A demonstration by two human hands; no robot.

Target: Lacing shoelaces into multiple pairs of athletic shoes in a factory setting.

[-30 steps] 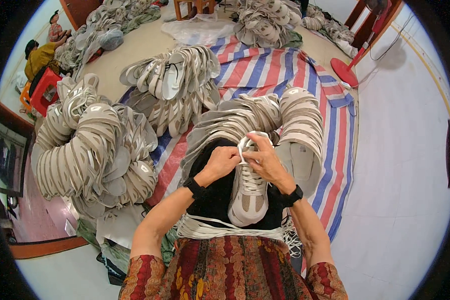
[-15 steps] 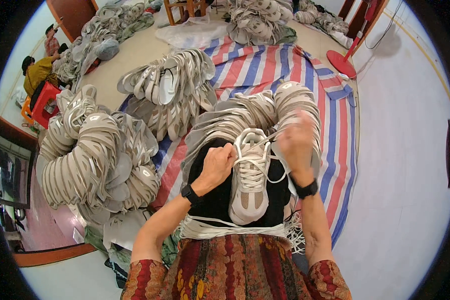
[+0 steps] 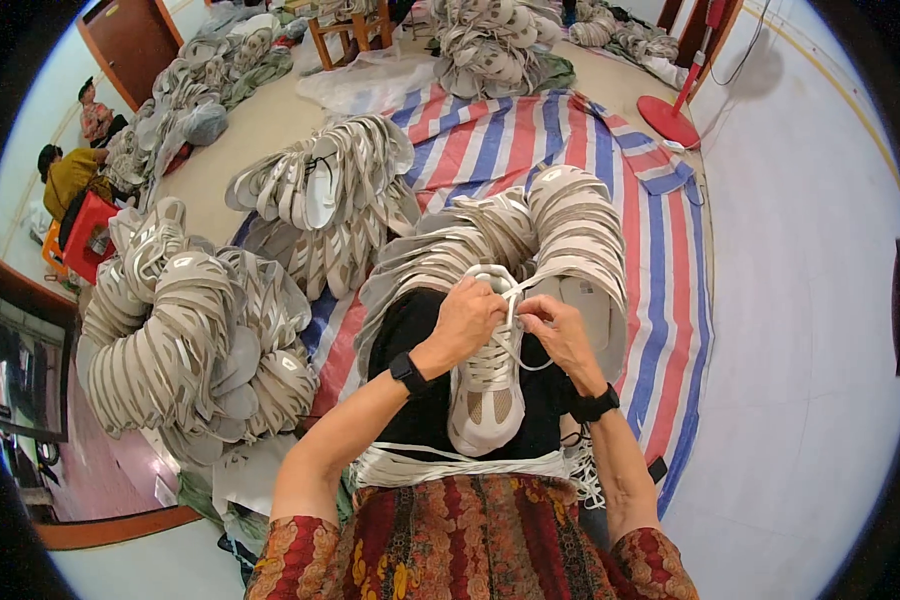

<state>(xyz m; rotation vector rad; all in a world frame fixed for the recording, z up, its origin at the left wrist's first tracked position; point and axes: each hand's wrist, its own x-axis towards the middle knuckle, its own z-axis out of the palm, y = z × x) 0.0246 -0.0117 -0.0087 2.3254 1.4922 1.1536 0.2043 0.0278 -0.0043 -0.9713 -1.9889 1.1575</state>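
Left hand point(image 3: 467, 322) curled, grip hidden | right hand point(image 3: 562, 336) apparently pinching white fabric shoelace point(image 3: 518, 290) | beige mesh-toed lace-up sneaker point(image 3: 485, 408) under left hand | advisable: steady sneaker, keep shoelace untwisted, tension even

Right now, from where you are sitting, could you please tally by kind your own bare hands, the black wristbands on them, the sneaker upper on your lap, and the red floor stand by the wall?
Bare hands: 2 (left hand, right hand)
Black wristbands: 2 (left wristband, right wristband)
Beige sneaker upper: 1
Red floor stand: 1
Total: 6
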